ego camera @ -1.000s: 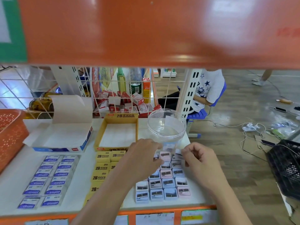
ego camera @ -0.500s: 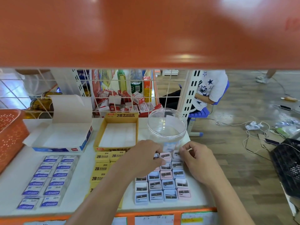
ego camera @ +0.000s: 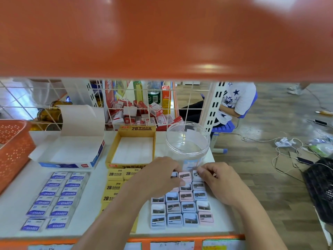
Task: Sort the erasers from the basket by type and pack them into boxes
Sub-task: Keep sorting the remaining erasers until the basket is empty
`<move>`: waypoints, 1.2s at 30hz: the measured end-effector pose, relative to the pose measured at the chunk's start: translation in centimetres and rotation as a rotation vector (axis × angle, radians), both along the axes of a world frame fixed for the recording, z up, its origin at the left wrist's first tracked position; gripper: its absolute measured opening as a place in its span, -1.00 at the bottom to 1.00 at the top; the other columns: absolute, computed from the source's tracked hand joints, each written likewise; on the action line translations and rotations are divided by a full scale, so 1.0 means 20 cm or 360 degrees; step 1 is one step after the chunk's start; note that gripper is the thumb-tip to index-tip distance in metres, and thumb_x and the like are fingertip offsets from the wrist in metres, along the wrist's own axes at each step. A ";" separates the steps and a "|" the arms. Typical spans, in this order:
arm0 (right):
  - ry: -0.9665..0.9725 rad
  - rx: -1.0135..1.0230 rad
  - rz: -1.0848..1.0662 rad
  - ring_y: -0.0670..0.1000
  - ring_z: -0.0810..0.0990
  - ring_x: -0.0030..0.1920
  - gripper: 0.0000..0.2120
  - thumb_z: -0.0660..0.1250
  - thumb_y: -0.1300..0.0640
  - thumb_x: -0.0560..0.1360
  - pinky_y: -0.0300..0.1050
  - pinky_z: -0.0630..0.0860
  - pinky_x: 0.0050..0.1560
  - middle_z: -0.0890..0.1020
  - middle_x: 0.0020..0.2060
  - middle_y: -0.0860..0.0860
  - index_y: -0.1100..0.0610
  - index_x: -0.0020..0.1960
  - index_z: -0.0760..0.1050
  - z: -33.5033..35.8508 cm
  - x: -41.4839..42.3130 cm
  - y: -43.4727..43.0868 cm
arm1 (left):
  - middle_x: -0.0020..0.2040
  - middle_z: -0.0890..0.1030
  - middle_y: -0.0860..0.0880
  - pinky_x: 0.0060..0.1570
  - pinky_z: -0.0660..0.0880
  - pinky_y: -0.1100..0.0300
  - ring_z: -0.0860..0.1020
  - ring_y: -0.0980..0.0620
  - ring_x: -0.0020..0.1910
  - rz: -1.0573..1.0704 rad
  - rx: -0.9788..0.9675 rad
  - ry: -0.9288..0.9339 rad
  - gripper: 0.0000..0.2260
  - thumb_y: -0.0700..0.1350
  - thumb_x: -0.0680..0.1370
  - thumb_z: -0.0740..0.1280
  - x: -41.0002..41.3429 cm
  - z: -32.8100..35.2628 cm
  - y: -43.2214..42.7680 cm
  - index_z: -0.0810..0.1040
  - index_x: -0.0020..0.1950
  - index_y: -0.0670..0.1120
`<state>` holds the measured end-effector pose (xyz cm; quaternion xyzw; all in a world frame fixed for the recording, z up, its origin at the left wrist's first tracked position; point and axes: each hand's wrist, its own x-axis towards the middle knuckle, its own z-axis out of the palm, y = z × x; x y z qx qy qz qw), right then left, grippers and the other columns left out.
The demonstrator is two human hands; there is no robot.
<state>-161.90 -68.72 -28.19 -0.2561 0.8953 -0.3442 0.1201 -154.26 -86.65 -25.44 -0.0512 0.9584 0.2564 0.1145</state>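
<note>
Blue erasers (ego camera: 64, 202) 12; open boxes (ego camera: 61, 165) 2; jar (ego camera: 203, 148) 1.

An orange shelf (ego camera: 162, 38) spans the top of the view, out of focus. A white wire grid (ego camera: 189, 109) stands at the rear edge of the white tabletop (ego camera: 14, 210). Behind the grid lie red-and-white cartons (ego camera: 137, 114), a green bottle (ego camera: 154, 96) and cans (ego camera: 48, 114). To the right, a person in a star-print shirt (ego camera: 236, 98) sits on a blue stool (ego camera: 225, 126). A white power strip (ego camera: 282, 142) with cables lies on the wooden floor (ego camera: 270, 177), near a black crate (ego camera: 320, 188).

blue erasers (ego camera: 71, 193): "ERASER" | yellow erasers (ego camera: 115, 174): "2B" | yellow box (ego camera: 137, 128): "2B"
</note>
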 end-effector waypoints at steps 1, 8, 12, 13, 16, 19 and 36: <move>-0.0001 0.0005 0.0007 -0.12 0.34 -0.42 -0.63 0.24 0.02 0.58 -0.30 0.34 -0.33 0.51 -0.45 0.00 0.08 -0.39 0.41 0.00 0.00 0.00 | 0.12 0.50 0.05 0.09 0.43 0.13 0.47 0.06 0.09 0.0000 0.0002 -0.0005 -0.73 0.11 0.54 0.33 0.00 0.00 0.00 0.53 0.17 0.02; -0.0037 0.0010 0.0034 -0.13 0.29 -0.46 -0.61 0.24 0.03 0.58 -0.28 0.30 -0.38 0.41 -0.50 -0.08 0.08 -0.40 0.36 0.01 0.00 0.00 | 0.12 0.51 0.06 0.04 0.41 0.17 0.48 0.06 0.07 0.0020 0.0030 0.0000 -0.73 0.11 0.53 0.34 0.00 -0.01 0.00 0.53 0.16 0.02; -0.0033 -0.0010 0.0034 -0.13 0.31 -0.45 -0.61 0.25 0.02 0.58 -0.29 0.30 -0.38 0.44 -0.49 -0.08 -0.01 -0.43 0.38 0.01 0.01 0.00 | 0.14 0.50 0.06 0.06 0.42 0.16 0.48 0.06 0.10 0.0041 0.0051 0.0006 -0.73 0.12 0.52 0.34 0.00 -0.02 0.00 0.52 0.15 0.03; -0.0026 -0.0011 0.0033 -0.14 0.33 -0.45 -0.62 0.24 0.01 0.58 -0.29 0.32 -0.37 0.47 -0.48 -0.06 -0.06 -0.42 0.41 0.01 0.01 0.00 | 0.16 0.49 0.06 0.06 0.40 0.17 0.47 0.07 0.11 0.0042 0.0049 0.0005 -0.73 0.12 0.52 0.34 0.00 -0.02 0.00 0.51 0.16 0.04; 0.0095 -0.0044 -0.0044 -0.12 0.37 -0.42 -0.64 0.24 0.00 0.57 -0.30 0.32 -0.36 0.49 -0.48 -0.07 -0.04 -0.40 0.44 0.03 0.03 0.00 | 0.23 0.47 0.07 0.12 0.38 0.17 0.44 0.09 0.17 0.0050 0.0058 0.0014 -0.71 0.12 0.52 0.34 0.00 -0.03 0.00 0.49 0.21 0.09; 0.0324 -0.0140 -0.0179 -0.09 0.41 -0.40 -0.65 0.27 0.09 0.55 -0.27 0.32 -0.37 0.47 -0.52 -0.10 0.03 -0.42 0.41 0.05 0.06 0.01 | 0.30 0.45 0.08 0.22 0.34 0.16 0.38 0.10 0.27 0.0022 0.0047 0.0068 -0.66 0.10 0.55 0.33 0.02 -0.01 0.01 0.46 0.29 0.06; 0.0682 -0.0013 0.0645 -0.21 0.25 0.35 -0.58 0.18 -0.04 0.59 -0.44 0.10 0.25 0.35 0.38 -0.18 -0.08 0.43 0.29 0.37 0.56 -0.87 | 0.42 0.29 0.13 0.38 0.10 0.18 0.21 0.09 0.42 0.0789 -0.0549 0.0616 -0.59 0.03 0.61 0.21 0.83 0.26 -0.70 0.28 0.46 0.11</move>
